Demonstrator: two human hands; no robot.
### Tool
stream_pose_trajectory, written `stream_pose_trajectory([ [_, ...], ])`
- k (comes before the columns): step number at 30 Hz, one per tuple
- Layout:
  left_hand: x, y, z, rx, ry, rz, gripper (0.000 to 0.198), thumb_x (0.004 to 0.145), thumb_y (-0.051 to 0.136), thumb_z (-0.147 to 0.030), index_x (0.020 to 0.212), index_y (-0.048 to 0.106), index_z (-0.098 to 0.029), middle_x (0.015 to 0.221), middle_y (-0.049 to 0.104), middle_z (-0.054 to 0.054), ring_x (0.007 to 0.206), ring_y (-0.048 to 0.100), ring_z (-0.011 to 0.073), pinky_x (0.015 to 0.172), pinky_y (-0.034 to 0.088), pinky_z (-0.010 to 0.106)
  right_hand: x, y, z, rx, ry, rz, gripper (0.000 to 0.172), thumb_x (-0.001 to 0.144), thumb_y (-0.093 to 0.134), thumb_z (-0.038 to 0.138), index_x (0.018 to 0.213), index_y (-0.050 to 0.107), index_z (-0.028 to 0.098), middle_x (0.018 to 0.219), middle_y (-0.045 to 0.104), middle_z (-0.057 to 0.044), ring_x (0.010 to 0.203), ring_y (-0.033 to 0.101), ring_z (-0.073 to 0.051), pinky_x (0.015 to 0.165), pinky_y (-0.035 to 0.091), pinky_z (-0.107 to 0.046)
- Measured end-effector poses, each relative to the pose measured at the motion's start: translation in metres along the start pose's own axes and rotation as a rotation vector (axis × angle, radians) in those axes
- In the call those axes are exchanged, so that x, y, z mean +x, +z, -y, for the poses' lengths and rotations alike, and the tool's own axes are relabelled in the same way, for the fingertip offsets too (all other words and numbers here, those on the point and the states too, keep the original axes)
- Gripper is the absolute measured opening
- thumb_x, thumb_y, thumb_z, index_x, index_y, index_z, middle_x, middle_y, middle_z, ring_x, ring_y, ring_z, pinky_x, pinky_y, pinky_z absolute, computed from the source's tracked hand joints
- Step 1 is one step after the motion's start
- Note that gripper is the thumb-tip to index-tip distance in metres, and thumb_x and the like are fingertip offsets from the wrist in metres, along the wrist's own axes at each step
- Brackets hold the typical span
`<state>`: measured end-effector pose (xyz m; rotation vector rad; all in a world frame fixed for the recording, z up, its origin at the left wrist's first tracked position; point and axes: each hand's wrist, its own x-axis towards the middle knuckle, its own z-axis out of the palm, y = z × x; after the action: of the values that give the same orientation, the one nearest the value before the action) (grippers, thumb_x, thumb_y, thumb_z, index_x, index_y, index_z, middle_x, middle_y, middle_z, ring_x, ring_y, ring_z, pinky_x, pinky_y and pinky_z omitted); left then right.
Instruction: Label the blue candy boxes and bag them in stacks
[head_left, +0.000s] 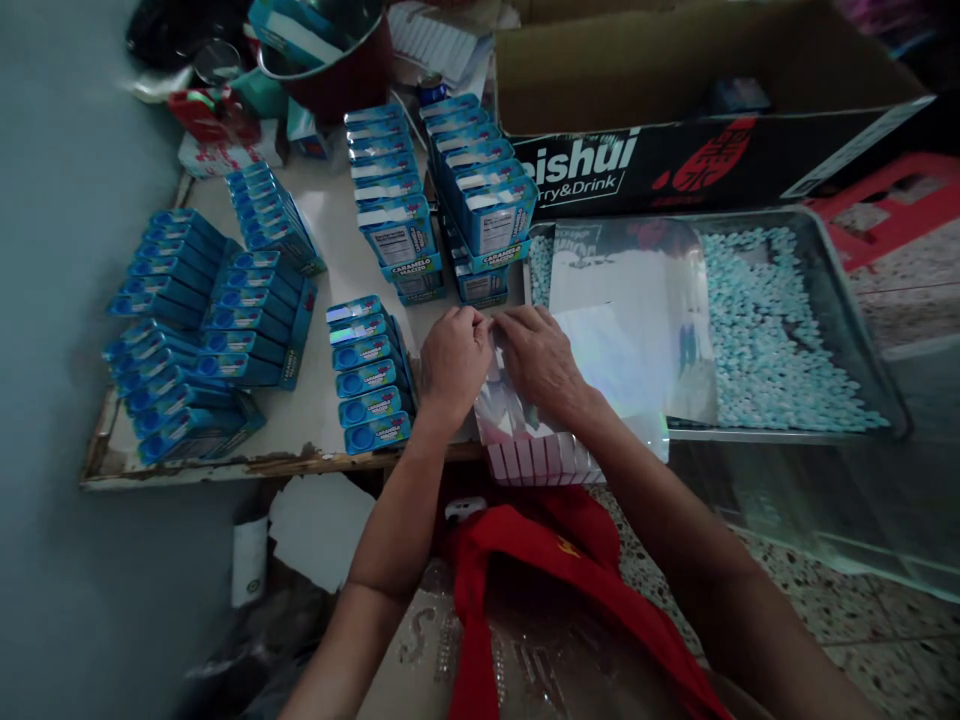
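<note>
My left hand (454, 362) and my right hand (544, 358) meet at the table's front edge, fingertips pinched close together. Under my right hand lies a shiny, iridescent sheet (499, 405), its upper corner at my fingertips. Whatever my left fingertips pinch is too small to make out. A row of pale rectangles (544, 458) shows along the sheet's lower end, overhanging the edge. Just left of my left hand stands a row of blue candy boxes (371, 380) marked "Caramelo Macizo", some with shiny strips on top. Two taller stacks of candy boxes (480, 195) stand beyond my hands.
More blue boxes (172, 270) are grouped at the left. At right, a metal tray (862, 350) holds many small pale-blue candies (772, 330), partly covered by a large glossy sheet (630, 280). Behind it is an open carton (600, 165). A dark red pot (337, 85) stands at the back.
</note>
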<state>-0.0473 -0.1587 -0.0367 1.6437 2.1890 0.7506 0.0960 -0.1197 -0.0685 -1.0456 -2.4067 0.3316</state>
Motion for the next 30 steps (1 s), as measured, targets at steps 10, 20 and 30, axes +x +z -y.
stream_pose_trajectory([
  [10,0.002,-0.003,0.0,0.015,-0.082,0.018,0.019,0.101,0.058,-0.029,0.088,0.07,-0.022,0.102,0.077,0.009,0.096,0.068,0.025,0.082,0.047,0.035,-0.036,0.025,0.01,-0.003,0.024,-0.031,0.066,0.1,0.037,0.01,0.165,0.04,0.015,0.158,0.056,-0.02,0.135,0.056,-0.035,0.111,0.048,-0.056],
  [20,0.001,-0.008,0.003,-0.023,-0.079,0.045,0.019,0.101,0.06,-0.03,0.085,0.067,-0.023,0.098,0.075,0.008,0.093,0.067,0.0242,0.078,0.044,0.032,-0.012,-0.007,-0.01,0.113,0.092,-0.109,0.039,0.105,0.044,0.026,0.135,0.069,0.022,0.131,0.074,-0.012,0.114,0.064,-0.03,0.103,0.049,-0.05],
  [30,0.002,-0.001,0.004,0.025,-0.105,0.044,0.023,0.104,0.056,-0.034,0.086,0.067,-0.024,0.098,0.076,0.011,0.095,0.069,0.0278,0.077,0.044,0.035,-0.017,0.006,0.016,-0.098,0.068,-0.02,0.042,0.105,0.043,0.019,0.139,0.066,0.018,0.134,0.071,-0.016,0.11,0.059,-0.034,0.091,0.046,-0.051],
])
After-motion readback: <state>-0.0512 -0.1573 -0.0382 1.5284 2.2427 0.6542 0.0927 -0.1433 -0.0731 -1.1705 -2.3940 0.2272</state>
